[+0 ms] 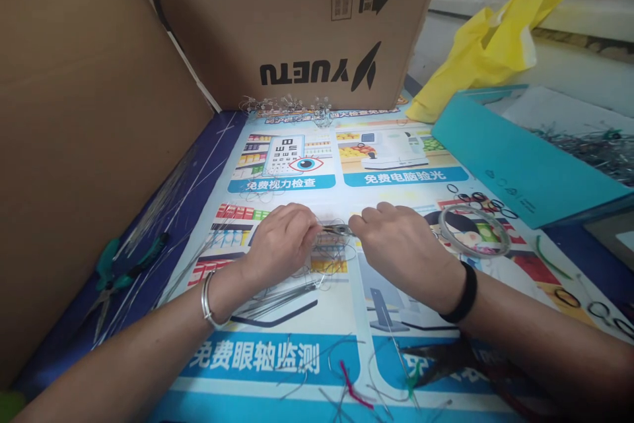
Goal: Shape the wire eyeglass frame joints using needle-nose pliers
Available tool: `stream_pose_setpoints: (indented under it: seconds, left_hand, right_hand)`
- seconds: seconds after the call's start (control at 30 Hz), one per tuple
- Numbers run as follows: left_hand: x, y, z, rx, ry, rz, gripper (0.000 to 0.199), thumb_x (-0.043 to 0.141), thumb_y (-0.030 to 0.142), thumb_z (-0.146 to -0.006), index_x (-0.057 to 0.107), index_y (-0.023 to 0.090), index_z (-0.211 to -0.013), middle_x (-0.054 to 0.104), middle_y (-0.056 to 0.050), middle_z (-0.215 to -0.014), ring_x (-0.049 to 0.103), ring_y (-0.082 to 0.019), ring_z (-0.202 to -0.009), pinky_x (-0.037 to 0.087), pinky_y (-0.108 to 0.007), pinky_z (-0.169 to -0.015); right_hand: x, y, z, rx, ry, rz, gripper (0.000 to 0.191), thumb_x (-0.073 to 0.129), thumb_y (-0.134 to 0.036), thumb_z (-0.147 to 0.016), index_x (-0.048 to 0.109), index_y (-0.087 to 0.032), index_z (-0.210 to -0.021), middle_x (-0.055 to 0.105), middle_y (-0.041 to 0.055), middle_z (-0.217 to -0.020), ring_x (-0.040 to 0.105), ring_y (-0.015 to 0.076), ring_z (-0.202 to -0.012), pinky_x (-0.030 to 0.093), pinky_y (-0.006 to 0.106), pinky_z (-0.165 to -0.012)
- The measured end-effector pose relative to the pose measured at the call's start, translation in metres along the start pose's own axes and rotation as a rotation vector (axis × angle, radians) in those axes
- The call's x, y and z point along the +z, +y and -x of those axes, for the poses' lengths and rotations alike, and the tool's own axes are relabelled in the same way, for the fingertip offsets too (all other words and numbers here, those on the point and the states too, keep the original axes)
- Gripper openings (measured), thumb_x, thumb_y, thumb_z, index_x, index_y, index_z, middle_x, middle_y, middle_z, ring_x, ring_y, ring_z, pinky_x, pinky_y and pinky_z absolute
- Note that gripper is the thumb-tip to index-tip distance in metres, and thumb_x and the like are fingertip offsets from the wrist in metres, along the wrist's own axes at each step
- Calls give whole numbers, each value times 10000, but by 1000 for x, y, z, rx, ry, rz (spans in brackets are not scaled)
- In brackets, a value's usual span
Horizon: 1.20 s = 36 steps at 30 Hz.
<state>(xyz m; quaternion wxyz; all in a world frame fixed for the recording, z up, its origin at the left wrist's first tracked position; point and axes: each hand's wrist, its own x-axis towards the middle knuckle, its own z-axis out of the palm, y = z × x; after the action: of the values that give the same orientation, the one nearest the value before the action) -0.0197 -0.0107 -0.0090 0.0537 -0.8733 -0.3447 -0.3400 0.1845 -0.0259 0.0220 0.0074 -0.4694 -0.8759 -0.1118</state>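
In the middle of the printed sheet, my left hand is closed in a pinch on thin metal wire, its fingertips hiding most of the grip. My right hand is wrapped around small metal pliers; their jaws point left and meet the left fingertips, and the handles are hidden in the fist. Fine wire loops hang and lie below the jaws, between both hands. Under my left wrist rests a bundle of straight wires.
Teal-handled pliers lie at left beside long wires. Cardboard panels stand behind and left. A teal box holding a wiry heap is at right, near a tape roll and small black rings. Scissors lie under my right forearm, beside wire scraps.
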Motion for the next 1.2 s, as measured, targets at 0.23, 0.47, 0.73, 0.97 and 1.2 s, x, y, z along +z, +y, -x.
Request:
stream_pose_setpoints:
  seconds: [0.23,0.47,0.73,0.97,1.2]
  left_hand:
    - [0,2,-2,13,-19,97,77,448,177,-893,502,175,-837,642,-63,-793,587,-172,-795,503,-298,-685]
    - [1,1,0,-4,0,47,134,418,224,-914,523,168,-852,653,-39,-732,620,-149,-690,502,-263,-613]
    - [0,5,0,-55,-40,-36,189,384,261,-931,510,165,-829,657,-34,-691,620,-152,-588,480,-262,-529]
    - [1,0,3,-121,-58,-46,189,386,286,-931,520,175,-855,666,-30,-727,631,-154,-623,479,-260,-554]
    - [0,-1,3,-180,-68,-25,151,418,272,-919,519,178,-858,670,-29,-752,637,-158,-644,471,-257,-566]
  right_hand:
    - [-5,-4,-1,3,-5,6,150,460,-67,-779,560,-178,-766,592,62,-708,495,204,-653,142,302,-532]
    - [-5,-3,0,11,-5,22,145,464,-54,-764,547,-174,-766,585,61,-693,499,202,-640,136,298,-521]
    - [-7,-7,1,27,-32,36,127,467,-65,-772,544,-166,-768,584,69,-686,521,197,-631,125,301,-506]
    - [4,-1,-2,29,-2,-22,141,458,-64,-768,552,-169,-765,591,59,-683,517,186,-627,136,293,-511]
    - [9,3,-2,27,6,-38,155,451,-76,-774,563,-181,-759,593,59,-694,497,191,-640,143,302,-528]
